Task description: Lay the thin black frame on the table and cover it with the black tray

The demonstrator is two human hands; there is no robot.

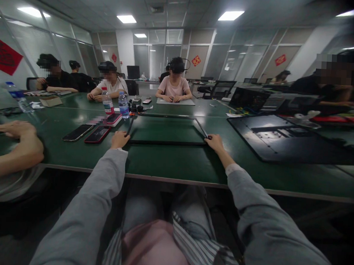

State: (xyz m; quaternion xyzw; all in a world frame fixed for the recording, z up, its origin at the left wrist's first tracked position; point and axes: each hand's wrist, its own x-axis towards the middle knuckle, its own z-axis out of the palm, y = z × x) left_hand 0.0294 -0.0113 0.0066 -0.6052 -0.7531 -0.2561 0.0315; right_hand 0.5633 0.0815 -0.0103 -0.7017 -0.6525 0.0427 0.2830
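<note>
One view only, head cam: looks fwd and down from a seated spot at the near edge of the long dark-green table, lap and both grey sleeves close below. Wide-angle lens, so the far glass-walled room bends at the sides. No 2nd view, no overlap.

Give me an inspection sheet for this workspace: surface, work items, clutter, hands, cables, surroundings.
Surface: green table, shared by several seated people.
Work items: black rectangular frame lying flat in front of the person.
Clutter: two phones left of the frame; water bottles behind them; dark flat panel to the right.
Hands: left hand on the frame's near left corner; right hand on its near right corner; grip on both cannot be told.
Cables: thin dark cord at far left, blurred.
Surroundings: glass-partitioned office, ceiling lights, a co-worker's arm at left.
</note>
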